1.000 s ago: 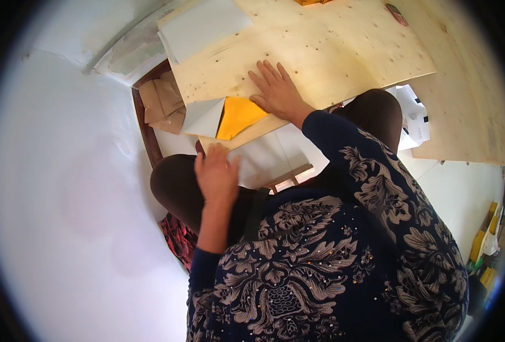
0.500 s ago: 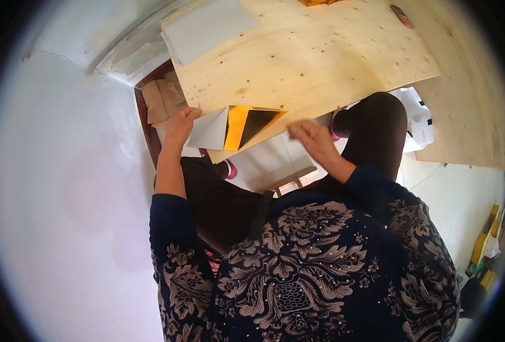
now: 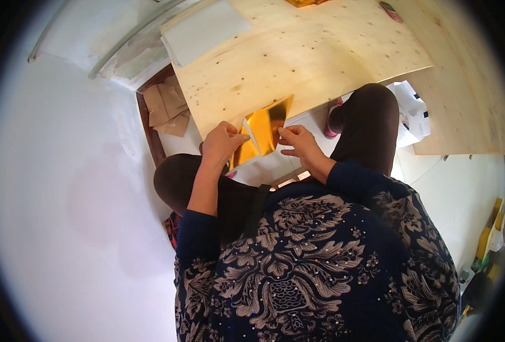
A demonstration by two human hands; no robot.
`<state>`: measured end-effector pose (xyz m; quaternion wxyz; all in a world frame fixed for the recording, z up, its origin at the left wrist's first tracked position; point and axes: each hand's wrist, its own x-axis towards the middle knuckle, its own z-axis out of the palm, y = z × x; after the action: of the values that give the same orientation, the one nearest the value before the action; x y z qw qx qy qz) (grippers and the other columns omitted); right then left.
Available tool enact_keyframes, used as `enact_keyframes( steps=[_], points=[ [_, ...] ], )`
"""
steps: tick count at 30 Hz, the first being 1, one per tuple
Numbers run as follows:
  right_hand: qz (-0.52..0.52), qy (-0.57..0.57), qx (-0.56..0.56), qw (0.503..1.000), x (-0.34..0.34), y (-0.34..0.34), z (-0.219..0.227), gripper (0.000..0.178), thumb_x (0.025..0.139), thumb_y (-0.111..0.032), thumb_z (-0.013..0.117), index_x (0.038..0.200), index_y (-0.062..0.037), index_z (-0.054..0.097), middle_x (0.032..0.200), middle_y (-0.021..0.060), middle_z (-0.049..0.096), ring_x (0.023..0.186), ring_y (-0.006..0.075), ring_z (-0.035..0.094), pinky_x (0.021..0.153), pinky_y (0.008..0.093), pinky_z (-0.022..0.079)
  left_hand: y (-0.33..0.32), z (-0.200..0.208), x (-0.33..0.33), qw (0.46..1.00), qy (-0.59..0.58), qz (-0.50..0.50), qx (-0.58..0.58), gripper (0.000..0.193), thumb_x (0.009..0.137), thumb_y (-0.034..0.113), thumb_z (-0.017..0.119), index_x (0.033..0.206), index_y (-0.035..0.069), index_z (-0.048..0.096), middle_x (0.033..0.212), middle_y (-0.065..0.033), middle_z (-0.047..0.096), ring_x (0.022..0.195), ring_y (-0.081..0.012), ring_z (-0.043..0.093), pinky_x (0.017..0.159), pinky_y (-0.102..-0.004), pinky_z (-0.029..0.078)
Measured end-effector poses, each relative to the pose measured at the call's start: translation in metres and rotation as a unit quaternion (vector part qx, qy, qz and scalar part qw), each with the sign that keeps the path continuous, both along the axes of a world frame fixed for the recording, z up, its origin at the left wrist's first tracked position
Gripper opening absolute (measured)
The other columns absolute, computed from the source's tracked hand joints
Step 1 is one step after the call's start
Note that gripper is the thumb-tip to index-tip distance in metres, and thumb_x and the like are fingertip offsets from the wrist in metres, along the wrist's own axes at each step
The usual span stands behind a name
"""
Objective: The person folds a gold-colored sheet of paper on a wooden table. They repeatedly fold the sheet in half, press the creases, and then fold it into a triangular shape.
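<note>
A folded sheet of shiny gold foil paper [image 3: 261, 125] is at the near edge of the wooden board, in front of me. A narrow pale strip divides its gold face into two parts. My left hand [image 3: 221, 142] is closed in a pinch on the lower left part of the paper. On the other side, my right hand [image 3: 302, 145] pinches the paper's right edge between thumb and forefinger, with the other fingers loosely bent. The paper's far corner points up and to the right over the board.
The pale wooden board [image 3: 298, 57] spans the space before my knees. Grey-white sheets [image 3: 207, 31] lie at its far left, gold paper [image 3: 306, 2] at the far edge, and a small red-and-dark object [image 3: 390, 11] at the far right. Brown paper [image 3: 167, 105] and a white bag [image 3: 412, 117] sit lower down.
My left hand has moved right and nearer with the paper. My right hand, apart from it before, now grips its right edge. The paper has turned, showing more gold and less grey.
</note>
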<state>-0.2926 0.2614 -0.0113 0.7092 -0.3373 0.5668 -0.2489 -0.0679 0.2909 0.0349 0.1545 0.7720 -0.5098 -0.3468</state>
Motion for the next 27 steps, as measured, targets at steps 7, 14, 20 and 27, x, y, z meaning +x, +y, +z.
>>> enact_keyframes(
  steps=[7,14,20,27],
  points=[
    [0.127,-0.034,-0.080,0.988,-0.001,-0.035,0.028,0.040,0.093,-0.023,0.065,0.125,-0.0002,0.056,0.108,0.0077,0.066,0.089,0.0138,0.064,0.080,0.0300,0.053,0.024,0.002,0.005,0.970,0.161,0.116,-0.141,0.026,0.091,0.018,0.065,0.111,0.002,0.065,0.090,-0.0079,0.068,0.083,-0.0135,0.062,0.076,-0.0258,0.048],
    [0.335,-0.099,-0.158,0.924,0.041,-0.137,0.096,0.045,0.089,-0.020,0.065,0.129,-0.0012,0.057,0.099,0.0042,0.066,0.084,0.0092,0.061,0.075,0.0203,0.047,0.025,0.045,0.020,0.898,-0.218,0.013,-0.383,0.060,0.073,0.009,0.079,0.128,0.009,0.057,0.134,-0.0134,0.054,0.122,-0.0302,0.051,0.100,-0.0413,0.041],
    [0.482,-0.030,-0.132,0.866,0.091,-0.177,0.091,0.048,0.088,-0.019,0.066,0.133,-0.0050,0.057,0.105,0.0049,0.066,0.095,0.0084,0.061,0.085,0.0207,0.048,-0.005,0.051,0.010,0.857,-0.261,-0.056,-0.441,0.058,0.063,0.006,0.082,0.117,0.010,0.061,0.145,-0.0141,0.045,0.140,-0.0357,0.034,0.115,-0.0504,0.026],
    [0.361,0.072,-0.385,0.846,0.105,-0.208,0.075,0.063,0.090,-0.047,0.063,0.129,0.0023,0.058,0.115,0.0166,0.067,0.105,0.0237,0.062,0.093,0.0294,0.047,-0.064,0.006,0.011,0.911,-0.174,-0.145,-0.346,0.031,0.059,0.001,0.078,0.085,0.008,0.062,0.132,-0.0098,0.055,0.138,-0.0317,0.039,0.118,-0.0498,0.020]
  ],
)
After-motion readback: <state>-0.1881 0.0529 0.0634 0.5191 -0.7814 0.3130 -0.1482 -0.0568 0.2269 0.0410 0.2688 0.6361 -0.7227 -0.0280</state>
